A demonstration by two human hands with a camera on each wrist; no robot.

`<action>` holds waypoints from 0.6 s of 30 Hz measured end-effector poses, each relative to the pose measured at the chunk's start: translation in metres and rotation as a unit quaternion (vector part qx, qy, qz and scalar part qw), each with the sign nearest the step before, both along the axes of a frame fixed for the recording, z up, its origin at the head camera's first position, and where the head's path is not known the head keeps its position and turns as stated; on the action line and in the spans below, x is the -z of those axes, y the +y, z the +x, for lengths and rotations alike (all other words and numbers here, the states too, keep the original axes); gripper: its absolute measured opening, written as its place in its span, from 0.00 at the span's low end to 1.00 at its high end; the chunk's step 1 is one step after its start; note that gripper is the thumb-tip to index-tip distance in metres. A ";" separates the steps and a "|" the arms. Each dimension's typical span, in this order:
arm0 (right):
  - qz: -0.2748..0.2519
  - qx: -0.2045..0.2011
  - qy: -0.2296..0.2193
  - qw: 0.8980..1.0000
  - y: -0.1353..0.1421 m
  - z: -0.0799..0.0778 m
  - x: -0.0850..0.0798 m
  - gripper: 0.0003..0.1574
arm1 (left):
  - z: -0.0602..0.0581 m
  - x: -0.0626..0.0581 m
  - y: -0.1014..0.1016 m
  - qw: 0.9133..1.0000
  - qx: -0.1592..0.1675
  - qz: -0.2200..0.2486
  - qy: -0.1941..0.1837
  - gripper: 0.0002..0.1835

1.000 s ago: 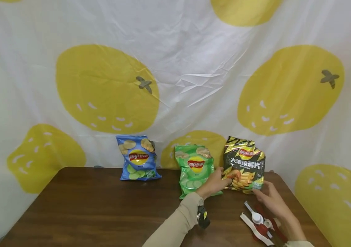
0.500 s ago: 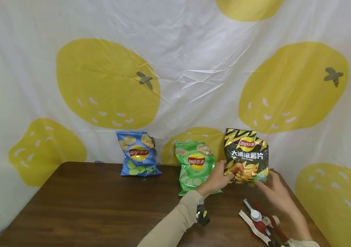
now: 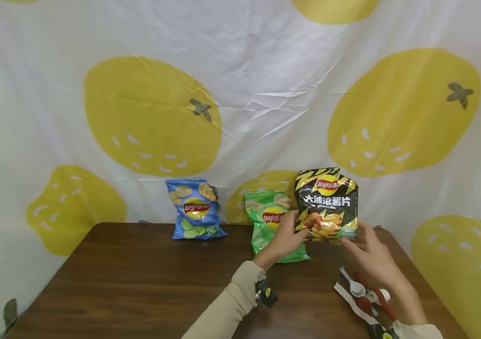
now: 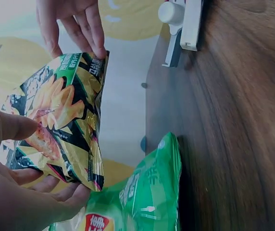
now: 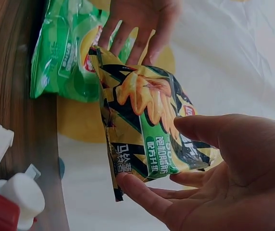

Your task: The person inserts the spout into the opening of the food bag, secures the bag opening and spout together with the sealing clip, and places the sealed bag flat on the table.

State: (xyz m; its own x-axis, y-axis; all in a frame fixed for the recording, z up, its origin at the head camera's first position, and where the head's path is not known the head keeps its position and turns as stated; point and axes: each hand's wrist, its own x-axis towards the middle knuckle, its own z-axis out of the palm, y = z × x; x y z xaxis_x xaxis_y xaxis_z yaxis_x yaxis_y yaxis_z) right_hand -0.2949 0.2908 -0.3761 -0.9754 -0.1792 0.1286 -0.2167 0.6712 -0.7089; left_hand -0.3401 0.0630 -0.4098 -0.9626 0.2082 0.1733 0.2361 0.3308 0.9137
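In front, red-and-white tools lie on the bench. Beyond, the left hand and right hand grip opposite sides of the black chip bag, held above the bench; its slick film could slip if either grip loosens. It looks puffed, glossy, yellow-trimmed. Farther back leans a green bag.

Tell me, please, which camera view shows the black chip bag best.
Head view: the black chip bag shows nearly its whole front, logo included. Both wrist views show it sideways: left without visible logo, right with part of it.
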 end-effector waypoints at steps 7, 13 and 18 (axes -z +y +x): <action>-0.001 -0.014 0.008 1.000 -0.011 0.004 -0.005 0.49 | 0.015 -0.003 -0.017 1.000 0.007 0.012 0.010 0.34; 0.001 -0.030 0.011 0.999 -0.025 0.010 -0.010 0.49 | 0.028 -0.007 -0.034 1.000 0.004 0.008 0.012 0.34; 0.002 -0.040 0.025 0.999 -0.035 0.020 -0.011 0.46 | 0.042 -0.006 -0.050 1.000 0.008 -0.007 0.024 0.36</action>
